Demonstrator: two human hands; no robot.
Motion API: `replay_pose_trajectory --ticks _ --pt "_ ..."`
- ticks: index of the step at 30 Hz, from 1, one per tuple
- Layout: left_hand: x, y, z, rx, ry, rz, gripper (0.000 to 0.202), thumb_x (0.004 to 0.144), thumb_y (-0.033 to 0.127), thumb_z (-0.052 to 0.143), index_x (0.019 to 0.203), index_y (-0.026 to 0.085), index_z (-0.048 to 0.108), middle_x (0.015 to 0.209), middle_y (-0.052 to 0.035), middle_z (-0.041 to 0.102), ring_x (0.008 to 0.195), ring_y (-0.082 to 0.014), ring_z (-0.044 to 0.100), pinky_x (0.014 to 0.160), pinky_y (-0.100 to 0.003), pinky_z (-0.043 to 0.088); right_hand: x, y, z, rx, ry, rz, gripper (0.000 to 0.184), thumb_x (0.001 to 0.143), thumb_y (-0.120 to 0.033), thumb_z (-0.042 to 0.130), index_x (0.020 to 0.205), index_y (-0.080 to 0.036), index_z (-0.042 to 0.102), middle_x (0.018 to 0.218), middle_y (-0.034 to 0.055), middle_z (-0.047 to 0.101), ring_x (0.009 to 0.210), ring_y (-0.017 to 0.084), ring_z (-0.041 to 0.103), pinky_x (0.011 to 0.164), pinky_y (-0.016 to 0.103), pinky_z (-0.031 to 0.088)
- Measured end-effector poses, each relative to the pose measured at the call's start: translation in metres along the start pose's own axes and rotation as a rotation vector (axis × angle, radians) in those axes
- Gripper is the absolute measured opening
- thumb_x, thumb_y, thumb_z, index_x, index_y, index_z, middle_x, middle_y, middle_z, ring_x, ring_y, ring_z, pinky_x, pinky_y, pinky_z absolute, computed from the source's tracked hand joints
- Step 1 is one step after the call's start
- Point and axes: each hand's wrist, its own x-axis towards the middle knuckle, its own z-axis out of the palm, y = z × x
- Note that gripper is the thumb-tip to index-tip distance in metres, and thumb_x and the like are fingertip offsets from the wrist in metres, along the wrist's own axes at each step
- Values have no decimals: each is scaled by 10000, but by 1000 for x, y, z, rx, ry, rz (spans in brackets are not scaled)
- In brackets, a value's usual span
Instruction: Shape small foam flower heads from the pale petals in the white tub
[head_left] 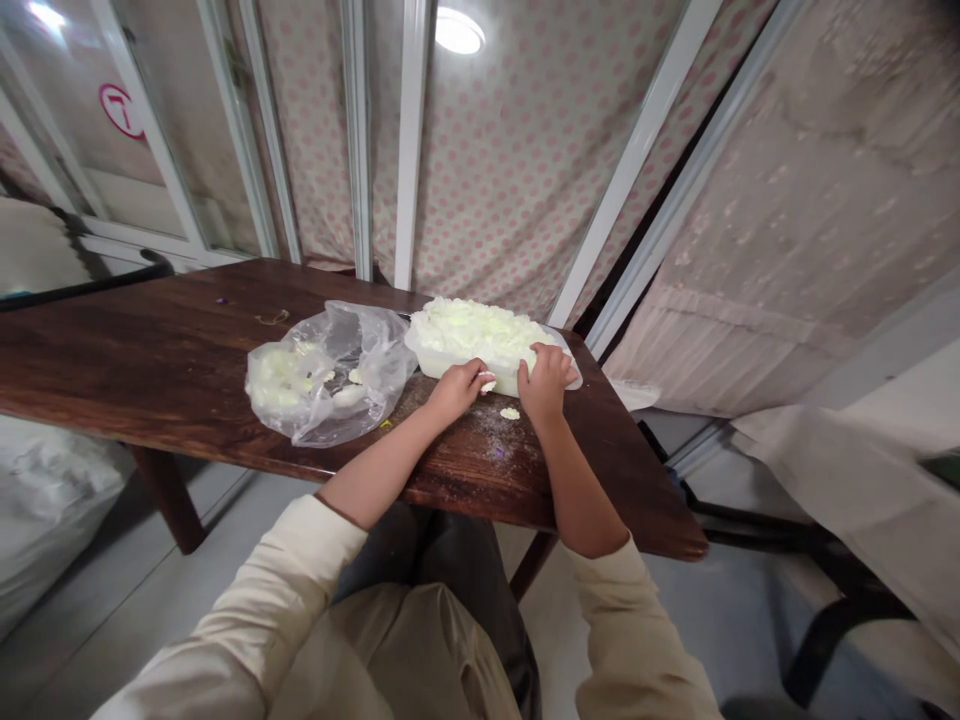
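Note:
A translucent plastic tub (pixel 480 350) heaped with pale green, crumbly pieces sits on the dark wooden table (pixel 150 340). My left hand (pixel 454 392) is at the tub's front wall, its fingertips pinching a small white-and-green piece (pixel 488 381). My right hand (pixel 544 382) has its fingers curled over the tub's front right rim. A similar loose piece (pixel 510 413) lies on the wood just below my hands. To the left, a crumpled clear plastic bag (pixel 326 375) holds more pale green pieces.
Pale crumbs and small coloured specks dot the table near its front edge. The table's right corner ends close to a hanging white cloth (pixel 817 470). A large white sack (pixel 45 510) stands on the floor at the left.

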Motion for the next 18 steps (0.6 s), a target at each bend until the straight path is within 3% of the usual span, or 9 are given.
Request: replay_pose_trajectory --ticks 6,9,14,18 --pt "0 -1 0 29 -32 28 249 852 356 394 757 176 537 576 -3 583 555 -134 534 581 -238 374 -2 0 4 -5 -59 -91 187 797 -184 405 826 -202 589 834 81 563 866 238 405 756 396 218" --pt "-1 0 0 49 -33 32 285 863 363 370 724 173 530 550 -1 561 539 -129 521 567 -233 361 -3 -3 1 37 -90 -154 207 831 -246 401 832 -195 601 847 72 573 869 223 421 768 396 214" --pt "-1 3 -2 57 0 -1 312 861 404 368 733 164 521 552 -3 551 546 -126 523 584 -237 370 -6 -15 -8 131 -267 -362 277 877 -377 371 856 -209 591 886 46 566 908 201 418 790 372 217" --pt "-1 5 -3 27 42 -16 285 847 406 400 744 164 510 572 1 554 563 -126 530 600 -241 384 -7 -18 -4 205 -338 -364 296 895 -402 337 880 -208 560 902 32 564 904 184 421 777 339 237"
